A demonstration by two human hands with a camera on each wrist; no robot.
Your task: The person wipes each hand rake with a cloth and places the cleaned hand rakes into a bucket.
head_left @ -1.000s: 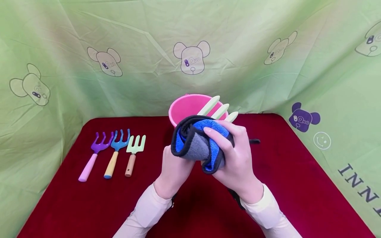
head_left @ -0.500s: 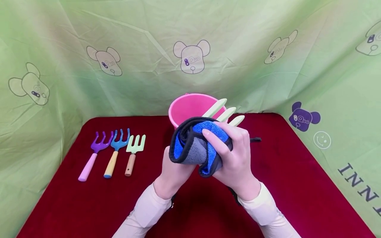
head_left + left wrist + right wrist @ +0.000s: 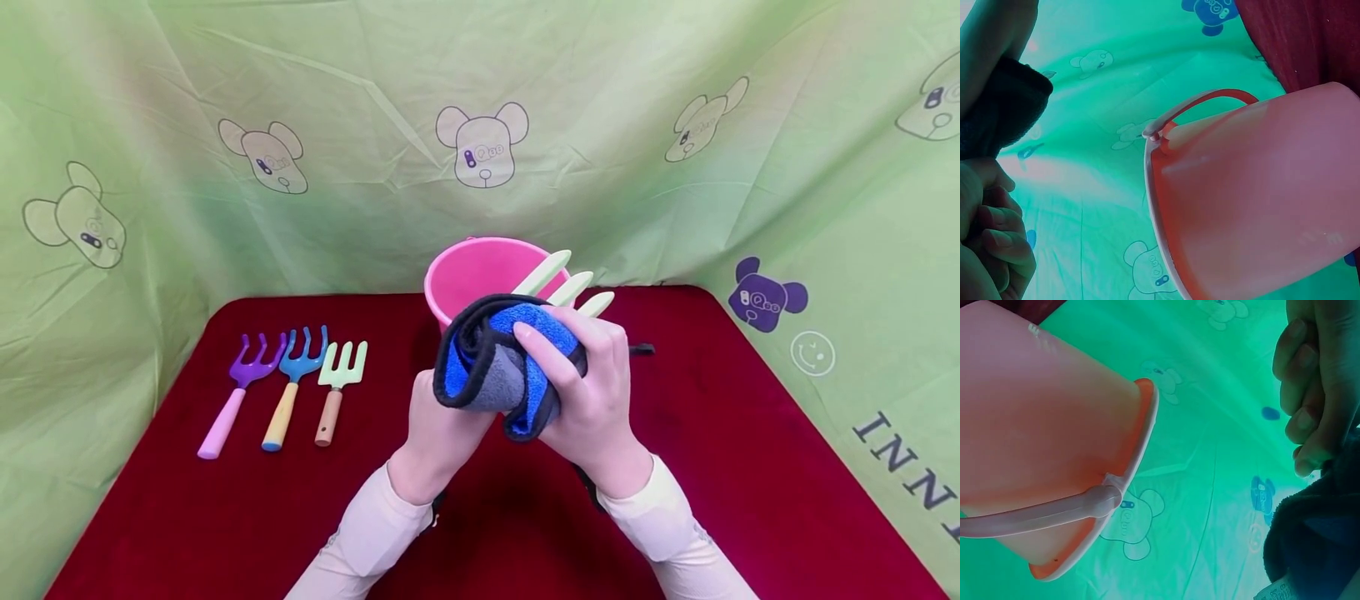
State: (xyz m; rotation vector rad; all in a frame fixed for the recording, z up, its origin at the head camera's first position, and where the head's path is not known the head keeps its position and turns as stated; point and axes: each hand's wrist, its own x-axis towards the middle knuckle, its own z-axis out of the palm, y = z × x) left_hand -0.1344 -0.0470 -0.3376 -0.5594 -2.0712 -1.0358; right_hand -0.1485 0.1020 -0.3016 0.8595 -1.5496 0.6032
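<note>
Near the middle of the head view, my right hand grips a blue and grey cloth with black edging, bunched round a garden hand fork. The pale green tines of that hand fork stick out beyond the right hand, pointing up and right. My left hand is curled just below and left of the cloth, in line with the fork's hidden handle. In the left wrist view the left hand's fingers are tightly curled. The right wrist view shows dark cloth below the left fist.
Behind the hands stands a pink bucket with a handle. Three garden hand forks lie in a row at left: purple, blue and pale green. A dark strap-like thing lies right of the hands on the red tablecloth.
Over the last second the fork's tines have shifted a little to the right and down. The cloth has moved slightly to and fro with the right hand. The left hand has barely moved.
</note>
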